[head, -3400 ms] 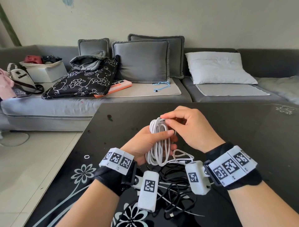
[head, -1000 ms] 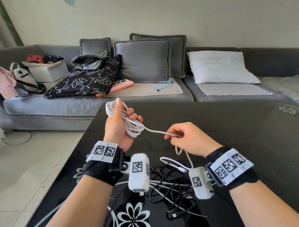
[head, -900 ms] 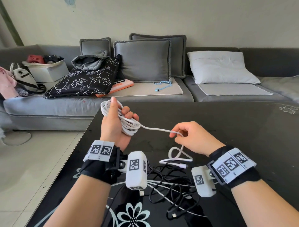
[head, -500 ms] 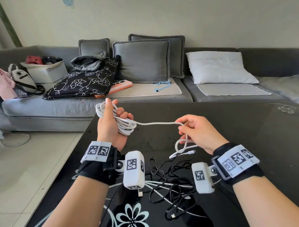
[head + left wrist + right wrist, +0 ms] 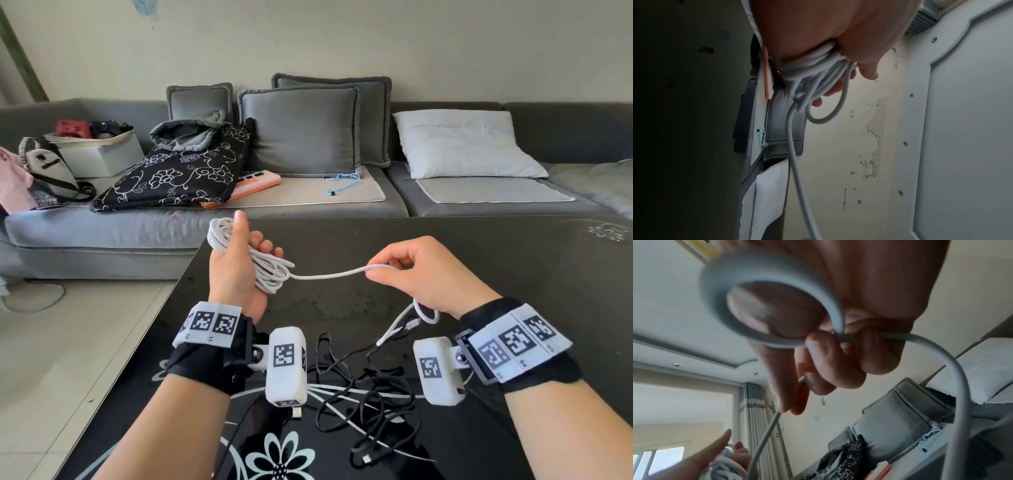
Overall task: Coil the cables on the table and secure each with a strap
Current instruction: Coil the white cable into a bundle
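Observation:
A white cable (image 5: 270, 270) is wound in several loops round my left hand (image 5: 239, 267), which grips the coil with the thumb up; the same coil (image 5: 813, 71) shows close in the left wrist view. A free strand (image 5: 329, 274) runs right to my right hand (image 5: 414, 274), which pinches it between thumb and forefinger. The tail with its plug (image 5: 407, 322) hangs below that hand. In the right wrist view the curled fingers (image 5: 830, 356) hold the strand and a loop (image 5: 764, 296). A tangle of black cables (image 5: 363, 394) lies on the table under my wrists. No strap is visible.
The black glass table (image 5: 513, 260) with white flower print reaches right and forward. Its left edge drops to a tiled floor (image 5: 68, 342). A grey sofa (image 5: 308, 205) with cushions, a patterned bag, a box and a white pillow stands behind.
The compact coil held by both hands was drawn apart. My left hand carried the coil up and left. My right hand rose and moved right, lifting the cable's tail off the table.

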`<control>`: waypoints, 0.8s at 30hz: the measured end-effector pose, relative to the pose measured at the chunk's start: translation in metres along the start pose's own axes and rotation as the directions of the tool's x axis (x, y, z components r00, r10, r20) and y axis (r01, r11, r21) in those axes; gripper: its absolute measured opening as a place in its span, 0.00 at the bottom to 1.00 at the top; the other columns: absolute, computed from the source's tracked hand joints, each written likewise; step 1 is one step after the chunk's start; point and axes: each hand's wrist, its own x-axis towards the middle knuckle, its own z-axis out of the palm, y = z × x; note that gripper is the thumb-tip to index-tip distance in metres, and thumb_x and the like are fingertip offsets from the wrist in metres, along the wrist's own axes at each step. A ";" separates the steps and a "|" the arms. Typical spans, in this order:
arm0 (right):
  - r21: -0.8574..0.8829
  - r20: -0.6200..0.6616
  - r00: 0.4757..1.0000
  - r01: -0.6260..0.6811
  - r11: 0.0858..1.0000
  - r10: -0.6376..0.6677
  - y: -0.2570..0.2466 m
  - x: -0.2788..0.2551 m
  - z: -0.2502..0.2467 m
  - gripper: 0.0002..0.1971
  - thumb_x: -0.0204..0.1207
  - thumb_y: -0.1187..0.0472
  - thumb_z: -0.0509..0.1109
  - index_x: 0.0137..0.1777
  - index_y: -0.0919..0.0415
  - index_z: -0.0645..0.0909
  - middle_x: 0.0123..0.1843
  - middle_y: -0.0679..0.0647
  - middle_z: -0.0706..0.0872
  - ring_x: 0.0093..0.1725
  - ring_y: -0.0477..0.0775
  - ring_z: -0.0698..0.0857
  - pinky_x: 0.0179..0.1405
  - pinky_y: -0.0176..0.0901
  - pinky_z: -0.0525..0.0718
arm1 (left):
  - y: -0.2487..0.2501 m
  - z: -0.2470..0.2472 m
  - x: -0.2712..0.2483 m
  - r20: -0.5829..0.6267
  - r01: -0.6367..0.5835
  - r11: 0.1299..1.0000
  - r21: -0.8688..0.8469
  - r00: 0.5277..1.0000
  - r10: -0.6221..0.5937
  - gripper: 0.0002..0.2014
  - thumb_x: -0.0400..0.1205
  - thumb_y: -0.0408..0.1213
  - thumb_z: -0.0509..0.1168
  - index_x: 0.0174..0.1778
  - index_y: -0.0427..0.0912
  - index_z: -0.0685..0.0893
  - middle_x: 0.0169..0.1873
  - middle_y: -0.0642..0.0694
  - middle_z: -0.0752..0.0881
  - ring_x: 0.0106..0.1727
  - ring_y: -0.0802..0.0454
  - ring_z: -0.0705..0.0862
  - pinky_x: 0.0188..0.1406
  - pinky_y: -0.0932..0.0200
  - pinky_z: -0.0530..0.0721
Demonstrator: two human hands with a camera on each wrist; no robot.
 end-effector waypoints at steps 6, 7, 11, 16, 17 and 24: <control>0.281 -0.087 0.993 0.095 0.955 -0.074 -0.027 -0.004 -0.003 0.07 0.78 0.68 0.74 0.52 0.60 0.90 0.32 0.50 0.85 0.21 0.40 0.76 0.25 0.25 0.72 | -0.013 0.004 -0.009 0.189 0.097 0.970 0.224 0.972 -0.141 0.12 0.85 0.47 0.66 0.41 0.47 0.74 0.27 0.51 0.74 0.25 0.56 0.74 0.32 0.56 0.81; 0.325 -0.097 0.993 0.099 0.941 -0.071 -0.030 -0.005 -0.005 0.08 0.79 0.69 0.73 0.54 0.60 0.89 0.31 0.54 0.83 0.19 0.41 0.71 0.22 0.28 0.70 | -0.015 0.005 -0.012 0.219 0.106 0.955 0.278 0.961 -0.170 0.11 0.85 0.47 0.67 0.41 0.47 0.74 0.27 0.51 0.73 0.24 0.55 0.73 0.31 0.56 0.80; 0.395 -0.060 0.995 0.096 0.913 -0.079 -0.039 -0.008 -0.007 0.07 0.80 0.72 0.68 0.51 0.62 0.86 0.34 0.60 0.88 0.19 0.50 0.64 0.19 0.39 0.62 | -0.020 0.010 -0.025 0.326 0.103 0.893 0.438 0.908 -0.264 0.12 0.81 0.47 0.70 0.44 0.44 0.78 0.30 0.47 0.78 0.26 0.53 0.76 0.29 0.55 0.80; 0.422 -0.003 0.992 0.118 0.899 -0.129 -0.047 -0.011 0.002 0.04 0.82 0.75 0.65 0.53 0.73 0.80 0.36 0.68 0.86 0.16 0.40 0.72 0.19 0.25 0.69 | -0.023 0.017 -0.039 0.445 0.059 0.797 0.600 0.804 -0.395 0.20 0.77 0.53 0.66 0.52 0.38 0.84 0.42 0.42 0.93 0.40 0.50 0.90 0.32 0.56 0.87; 0.427 -0.007 0.992 0.119 0.897 -0.128 -0.047 -0.011 0.005 0.04 0.82 0.75 0.65 0.53 0.75 0.79 0.37 0.69 0.86 0.16 0.40 0.75 0.20 0.24 0.71 | -0.023 0.018 -0.042 0.469 0.069 0.793 0.605 0.774 -0.426 0.21 0.77 0.53 0.64 0.52 0.38 0.84 0.43 0.40 0.93 0.40 0.49 0.90 0.32 0.56 0.88; 0.351 -0.071 0.994 0.107 0.930 -0.088 -0.039 -0.006 0.016 0.02 0.80 0.69 0.70 0.49 0.63 0.82 0.36 0.58 0.87 0.19 0.39 0.76 0.23 0.24 0.71 | -0.028 0.018 -0.045 0.523 0.169 0.830 0.531 0.705 -0.478 0.14 0.80 0.50 0.69 0.43 0.41 0.81 0.29 0.42 0.82 0.35 0.42 0.90 0.43 0.44 0.89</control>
